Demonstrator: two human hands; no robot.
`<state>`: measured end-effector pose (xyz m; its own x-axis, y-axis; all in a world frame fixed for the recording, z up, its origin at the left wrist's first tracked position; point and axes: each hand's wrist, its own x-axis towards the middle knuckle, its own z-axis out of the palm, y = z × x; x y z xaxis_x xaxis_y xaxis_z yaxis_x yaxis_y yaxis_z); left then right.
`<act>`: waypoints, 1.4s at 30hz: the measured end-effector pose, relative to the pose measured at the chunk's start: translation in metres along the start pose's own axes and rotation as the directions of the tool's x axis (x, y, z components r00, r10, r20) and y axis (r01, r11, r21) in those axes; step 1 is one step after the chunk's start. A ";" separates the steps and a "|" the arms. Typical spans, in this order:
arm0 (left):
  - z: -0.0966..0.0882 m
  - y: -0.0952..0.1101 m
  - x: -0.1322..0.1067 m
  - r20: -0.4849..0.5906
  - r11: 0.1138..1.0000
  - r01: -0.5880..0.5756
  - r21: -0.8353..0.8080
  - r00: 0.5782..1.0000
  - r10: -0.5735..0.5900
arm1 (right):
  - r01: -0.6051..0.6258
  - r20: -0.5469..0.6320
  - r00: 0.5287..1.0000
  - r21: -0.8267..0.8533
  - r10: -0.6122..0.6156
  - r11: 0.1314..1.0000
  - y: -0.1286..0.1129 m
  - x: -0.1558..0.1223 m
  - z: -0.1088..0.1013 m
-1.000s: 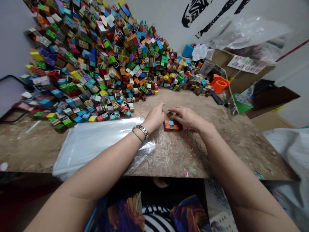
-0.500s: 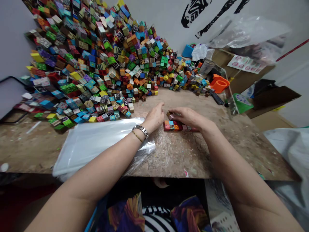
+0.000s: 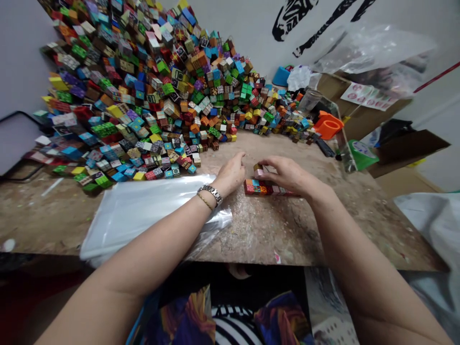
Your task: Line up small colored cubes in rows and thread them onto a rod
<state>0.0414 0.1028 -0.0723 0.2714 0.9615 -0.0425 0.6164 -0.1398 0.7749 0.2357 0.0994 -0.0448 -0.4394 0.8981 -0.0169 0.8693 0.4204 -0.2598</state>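
Observation:
A row of small patterned cubes [image 3: 258,187], mostly red with blue and orange faces, lies on the worn tabletop between my hands. Just above and behind that row, my right hand [image 3: 283,173] grips a small block [image 3: 258,170] with a brown top and a pinkish side between thumb and fingers. To the left of the row rests my left hand [image 3: 232,173], its index finger stretched forward over the table and the other fingers partly hidden. I see nothing held in it. A metal watch [image 3: 210,193] is on that wrist.
A tall heap of colourful cubes [image 3: 158,105] fills the back left. Clear plastic bags [image 3: 140,211] lie under my left forearm. At the back right are an orange plastic holder [image 3: 328,125], a transparent panel [image 3: 347,151], a green tape dispenser [image 3: 362,154] and a cardboard box [image 3: 366,112].
My right hand has shifted slightly right with the small block, uncovering more of the block. My left hand has stayed almost in place.

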 end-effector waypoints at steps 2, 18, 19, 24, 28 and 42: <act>0.000 0.000 0.000 0.004 1.000 0.005 -0.004 1.000 -0.005 | 0.023 0.009 1.000 0.014 -0.023 1.000 -0.007 -0.007 -0.004; 0.001 0.000 0.000 0.026 1.000 0.008 -0.013 1.000 -0.008 | 0.064 0.077 0.995 -0.039 -0.061 0.997 -0.032 -0.018 0.006; 0.001 0.000 -0.001 0.026 1.000 0.008 -0.016 1.000 -0.007 | 0.067 0.076 0.995 -0.039 -0.064 0.997 -0.032 -0.018 0.006; 0.002 0.000 -0.001 0.025 1.000 -0.010 0.013 1.000 0.009 | 0.083 0.079 0.994 -0.022 -0.081 0.996 -0.034 -0.019 0.006; 0.002 -0.001 0.000 0.021 0.999 -0.018 0.030 1.000 0.018 | 0.082 0.071 0.994 -0.022 -0.080 0.996 -0.035 -0.019 0.007; 0.003 -0.002 0.000 0.033 0.999 -0.034 0.017 0.999 0.034 | 0.064 0.052 0.997 0.000 -0.063 0.998 -0.033 -0.018 0.013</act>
<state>0.0422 0.1029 -0.0761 0.3166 0.9478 -0.0374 0.6193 -0.1767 0.7650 0.2123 0.0677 -0.0486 -0.5048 0.8617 -0.0505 0.8396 0.4766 -0.2608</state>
